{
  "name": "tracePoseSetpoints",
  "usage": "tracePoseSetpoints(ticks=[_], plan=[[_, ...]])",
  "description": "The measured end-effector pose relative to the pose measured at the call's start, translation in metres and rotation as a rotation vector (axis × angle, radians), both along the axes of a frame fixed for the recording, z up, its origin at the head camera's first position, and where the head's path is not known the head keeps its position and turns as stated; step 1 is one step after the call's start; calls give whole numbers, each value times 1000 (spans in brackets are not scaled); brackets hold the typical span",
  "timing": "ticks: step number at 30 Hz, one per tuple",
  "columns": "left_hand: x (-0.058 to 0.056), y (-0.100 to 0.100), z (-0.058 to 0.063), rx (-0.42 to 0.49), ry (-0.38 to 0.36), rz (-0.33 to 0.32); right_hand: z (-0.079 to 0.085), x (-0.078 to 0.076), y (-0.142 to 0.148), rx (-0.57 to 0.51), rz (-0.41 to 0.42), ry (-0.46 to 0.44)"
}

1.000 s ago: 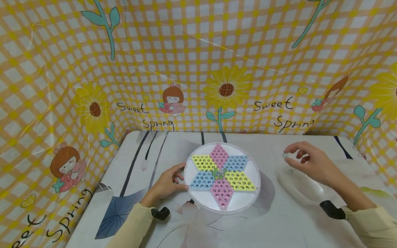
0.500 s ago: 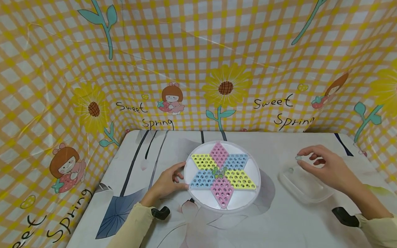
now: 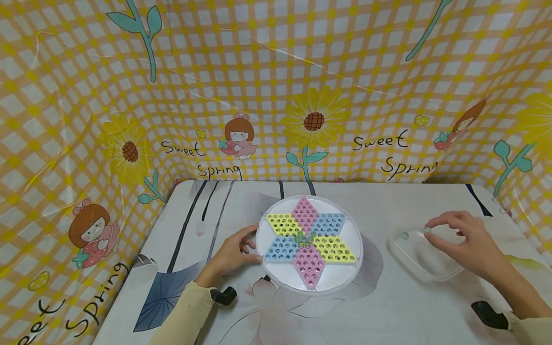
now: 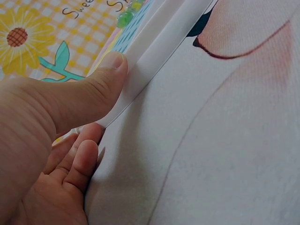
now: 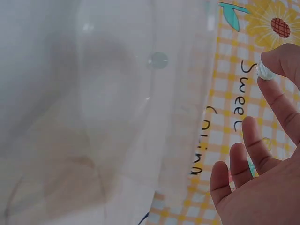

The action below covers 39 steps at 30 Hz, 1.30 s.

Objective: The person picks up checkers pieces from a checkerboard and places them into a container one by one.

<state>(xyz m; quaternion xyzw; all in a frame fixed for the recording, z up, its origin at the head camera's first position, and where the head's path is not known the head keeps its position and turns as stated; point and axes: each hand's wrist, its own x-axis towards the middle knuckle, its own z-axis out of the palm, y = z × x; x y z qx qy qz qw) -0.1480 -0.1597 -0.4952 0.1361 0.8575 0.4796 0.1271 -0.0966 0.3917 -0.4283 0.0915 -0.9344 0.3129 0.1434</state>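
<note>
A round white Chinese checkers board [image 3: 336, 278] with a pink, yellow and blue star of holes lies mid-table. Several green and clear marbles [image 3: 305, 238] sit at its centre. My left hand [image 3: 233, 250] holds the board's left edge, thumb and index finger spread along the rim; in the left wrist view the thumb [image 4: 101, 84] lies on the rim. Between thumb and index finger, my right hand [image 3: 467, 244] pinches a pale marble [image 5: 265, 71] above a clear plastic box [image 3: 405, 266]. Its other fingers are spread and loosely bent. Another marble [image 3: 404, 235] shows at the box's far left corner.
A white cloth printed with flowers covers the table [image 3: 345, 321]. Behind and beside it hangs a yellow checked curtain [image 3: 267, 96] with sunflowers and lettering. The box stands to the right of the board, with a gap between them.
My right hand has moved right and toward me with the pinched marble, from beyond the box's far left corner to above the box. The left hand and the board stay put.
</note>
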Motion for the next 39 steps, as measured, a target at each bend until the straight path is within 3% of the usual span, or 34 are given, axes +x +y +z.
tracePoseSetpoints(ticks=[10, 20, 39], plan=[[1, 0, 1, -12, -10, 2, -13, 5, 2, 16, -50, -73], [0, -1, 2, -9, -9, -8, -24, 0, 4, 60, -17, 25], [0, -1, 0, -7, 2, -9, -23, 0, 1, 81, -46, -36]])
